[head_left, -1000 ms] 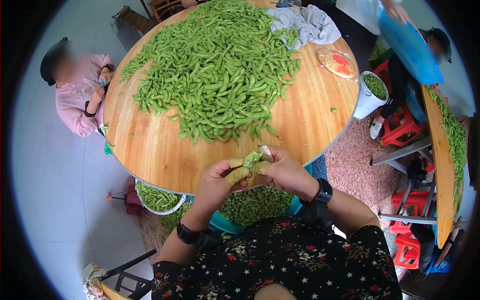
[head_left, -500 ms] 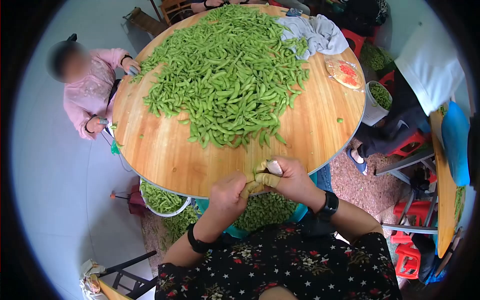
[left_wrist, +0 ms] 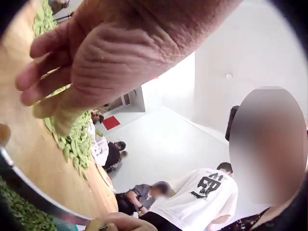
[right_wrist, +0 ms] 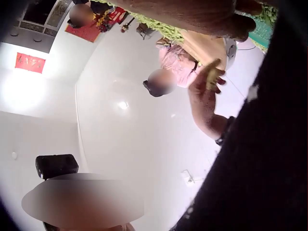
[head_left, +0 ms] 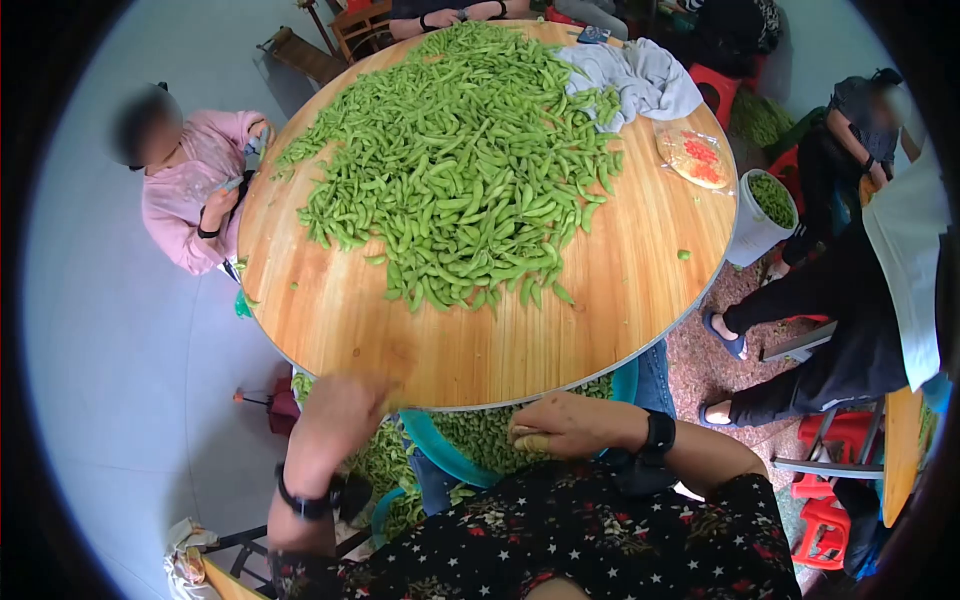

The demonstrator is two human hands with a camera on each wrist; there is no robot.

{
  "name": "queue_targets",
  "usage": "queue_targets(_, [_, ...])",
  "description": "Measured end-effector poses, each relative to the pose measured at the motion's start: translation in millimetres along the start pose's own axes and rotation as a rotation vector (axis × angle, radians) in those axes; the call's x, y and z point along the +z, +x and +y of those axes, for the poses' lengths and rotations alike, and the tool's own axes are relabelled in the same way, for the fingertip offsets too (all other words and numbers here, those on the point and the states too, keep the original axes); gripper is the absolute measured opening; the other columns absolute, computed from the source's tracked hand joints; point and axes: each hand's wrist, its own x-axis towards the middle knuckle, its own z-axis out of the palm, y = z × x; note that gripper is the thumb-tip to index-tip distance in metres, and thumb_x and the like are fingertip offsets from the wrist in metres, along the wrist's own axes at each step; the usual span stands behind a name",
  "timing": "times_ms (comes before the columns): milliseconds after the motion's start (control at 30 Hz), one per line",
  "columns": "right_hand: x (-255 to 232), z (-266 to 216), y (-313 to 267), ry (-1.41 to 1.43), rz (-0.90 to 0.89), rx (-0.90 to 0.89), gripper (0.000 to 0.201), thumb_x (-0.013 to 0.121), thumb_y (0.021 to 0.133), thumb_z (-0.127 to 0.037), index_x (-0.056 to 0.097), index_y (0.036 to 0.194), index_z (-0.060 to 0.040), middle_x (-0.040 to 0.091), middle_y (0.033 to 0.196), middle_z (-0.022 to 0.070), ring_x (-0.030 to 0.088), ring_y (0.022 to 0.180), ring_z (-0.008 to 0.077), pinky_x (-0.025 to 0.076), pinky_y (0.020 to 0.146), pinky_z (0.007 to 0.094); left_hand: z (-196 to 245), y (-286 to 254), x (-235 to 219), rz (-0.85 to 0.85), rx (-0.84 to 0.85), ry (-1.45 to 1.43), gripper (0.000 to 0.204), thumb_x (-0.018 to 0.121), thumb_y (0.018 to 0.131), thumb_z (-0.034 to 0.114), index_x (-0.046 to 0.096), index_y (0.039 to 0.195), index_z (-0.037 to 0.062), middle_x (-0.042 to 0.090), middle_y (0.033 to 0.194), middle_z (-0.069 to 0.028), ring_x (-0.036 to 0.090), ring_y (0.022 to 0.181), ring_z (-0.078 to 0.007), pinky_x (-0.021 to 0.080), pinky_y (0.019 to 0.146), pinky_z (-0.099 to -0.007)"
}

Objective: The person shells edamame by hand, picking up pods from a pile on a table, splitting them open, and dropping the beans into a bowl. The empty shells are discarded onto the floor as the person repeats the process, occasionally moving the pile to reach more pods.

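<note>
My left hand (head_left: pixel 345 420), blurred, is at the table's front-left edge; in the left wrist view the fingers of that hand (left_wrist: pixel 82 67) are loosely extended and hold nothing visible. Yellowish coverings show on its thumb and a finger. Above a teal tub (head_left: pixel 445 458) of green pods, my right hand (head_left: pixel 580 425) is curled round a small metal tool, mostly hidden by the fingers. A large heap of green pods (head_left: pixel 460 190) covers the middle and back of the round wooden table (head_left: pixel 600 320).
A grey cloth (head_left: pixel 640 80) and a wrapped flat round item (head_left: pixel 695 160) lie at the table's right. Beyond stands a white bucket (head_left: pixel 755 220) of pods. One person in pink (head_left: pixel 195 185) sits at the left; another in a white top (head_left: pixel 905 260) stands at the right.
My hands have parted: the left has swung left, away from the right, and its fingers have let go. The right has come down slightly over the tub. The person in white has shifted into fuller view.
</note>
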Motion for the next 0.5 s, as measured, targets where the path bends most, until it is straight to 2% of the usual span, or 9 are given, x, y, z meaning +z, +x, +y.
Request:
queue_targets(67, [-3, -7, 3, 0.114, 0.02, 0.161, 0.025, 0.047, 0.094, -0.026, 0.056, 0.099, -0.0029, 0.06, 0.093, 0.0175, 0.058, 0.089, 0.0356, 0.045, 0.078, 0.0429, -14, 53, 10, 0.319, 0.198, -0.069, 0.018, 0.059, 0.083, 0.011, 0.069, 0.098, 0.0087, 0.064, 0.081, -0.0183, 0.062, 0.078, -0.0378, 0.049, 0.068, -0.0455])
queue_targets(100, [-5, -9, 1, 0.106, 0.026, 0.163, 0.025, 0.047, 0.094, -0.026, 0.056, 0.099, -0.0029, 0.06, 0.093, 0.0175, 0.058, 0.089, 0.0356, 0.045, 0.078, 0.0429, -14, 85, 13, 0.512, 0.312, -0.086, 0.02, 0.058, 0.083, 0.009, 0.068, 0.099, 0.0063, 0.064, 0.083, -0.0193, 0.061, 0.079, -0.0382, 0.049, 0.07, -0.0451])
queue_targets(167, [-10, -12, -3, 0.224, 0.096, 0.19, 0.029, 0.044, 0.096, -0.028, 0.055, 0.104, -0.0026, 0.06, 0.093, 0.0176, 0.058, 0.09, 0.036, 0.045, 0.079, 0.0419, -2, 146, 4, 0.535, 0.324, -0.189, 0.022, 0.056, 0.082, 0.004, 0.066, 0.101, 0.0024, 0.064, 0.089, -0.0204, 0.061, 0.083, -0.0393, 0.049, 0.073, -0.0451])
queue_targets(233, [-10, -9, -7, 0.204, 0.115, 0.19, 0.029, 0.044, 0.096, -0.028, 0.055, 0.105, -0.0024, 0.06, 0.092, 0.017, 0.059, 0.089, 0.0343, 0.045, 0.078, 0.0413, 1, 199, 12, 0.609, 0.367, -0.183, 0.021, 0.055, 0.082, 0.004, 0.066, 0.1, 0.0027, 0.064, 0.091, -0.0197, 0.061, 0.084, -0.04, 0.05, 0.074, -0.0449])
queue_targets(300, [-8, -8, -14, 0.189, 0.118, 0.185, 0.03, 0.045, 0.097, -0.028, 0.056, 0.107, -0.0023, 0.061, 0.091, 0.0165, 0.059, 0.088, 0.0326, 0.045, 0.078, 0.0408, 1, 226, 20, 0.47, 0.304, -0.068, 0.018, 0.058, 0.079, 0.004, 0.066, 0.096, 0.0031, 0.064, 0.091, -0.0192, 0.061, 0.086, -0.039, 0.05, 0.074, -0.0448])
queue_targets(367, [-13, -13, -20, 0.26, 0.185, 0.171, 0.03, 0.046, 0.097, -0.028, 0.058, 0.109, -0.0038, 0.06, 0.081, 0.0105, 0.06, 0.073, 0.0228, 0.046, 0.068, 0.0359, 3, 238, 27, 0.414, 0.244, -0.042, 0.018, 0.059, 0.077, 0.005, 0.066, 0.094, 0.0036, 0.063, 0.091, -0.0186, 0.062, 0.086, -0.0379, 0.051, 0.075, -0.0444])
queue_targets(400, [-14, -15, -22, 0.255, 0.145, 0.15, 0.03, 0.046, 0.097, -0.028, 0.058, 0.109, -0.0038, 0.06, 0.081, 0.0105, 0.06, 0.073, 0.0228, 0.046, 0.068, 0.0359, 1, 238, 29, 0.346, 0.185, -0.013, 0.018, 0.061, 0.075, 0.005, 0.066, 0.092, 0.0041, 0.063, 0.091, -0.018, 0.062, 0.087, -0.0369, 0.051, 0.075, -0.044])
queue_targets(467, [-18, -20, -25, 0.468, 0.172, 0.403, 0.029, 0.048, 0.098, -0.027, 0.06, 0.11, -0.0038, 0.056, 0.069, 0.0029, 0.053, 0.06, 0.0117, 0.043, 0.056, 0.0283, 3, 233, 29, 0.254, 0.087, 0.058, 0.02, 0.062, 0.072, 0.005, 0.067, 0.091, 0.0059, 0.063, 0.092, -0.017, 0.063, 0.089, -0.0351, 0.052, 0.077, -0.0436])
queue_targets(500, [-19, -26, -23, 0.493, 0.197, 0.399, 0.029, 0.048, 0.099, -0.027, 0.06, 0.111, -0.0033, 0.054, 0.067, 0.0006, 0.049, 0.056, 0.0091, 0.041, 0.052, 0.0258, 10, 216, 21, 0.313, 0.083, 0.084, 0.018, 0.06, 0.072, 0.004, 0.068, 0.089, 0.0069, 0.063, 0.094, -0.015, 0.062, 0.093, -0.0336, 0.053, 0.077, -0.0428])
